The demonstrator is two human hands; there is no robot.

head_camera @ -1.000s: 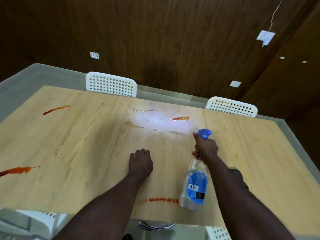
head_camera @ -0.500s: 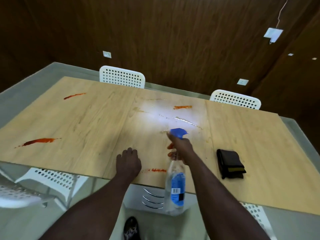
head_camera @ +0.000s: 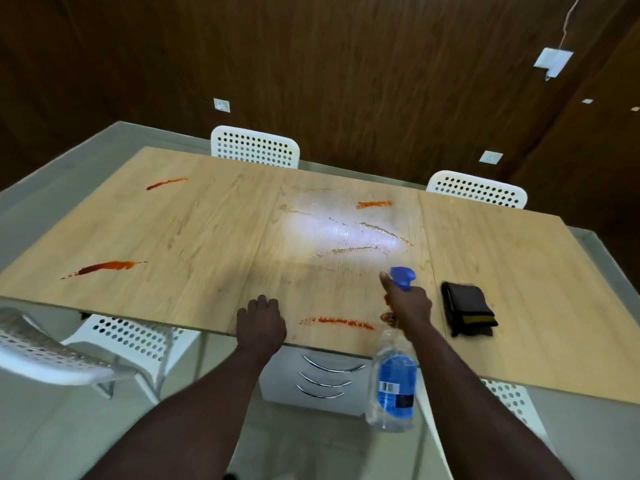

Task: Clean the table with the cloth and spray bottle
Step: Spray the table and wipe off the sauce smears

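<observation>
Both forearms [head_camera: 207,403] bare right down to L hand [head_camera: 261,322] & R hand [head_camera: 410,304].

The light wooden bench [head_camera: 207,230] bears red-orange smears [head_camera: 336,322] and a glossy wet patch [head_camera: 339,233] at its middle. The clear, blue-labelled spray bottle [head_camera: 394,386] tilts over the near edge, gripped by the right hand [head_camera: 410,303]. The dark folded cloth [head_camera: 467,306] lies flat just right of it.

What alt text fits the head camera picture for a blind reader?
A person's right hand holds a spray bottle at a wooden table streaked with red smears, while the left hand rests on its near edge. A dark folded cloth lies to the right.
</observation>
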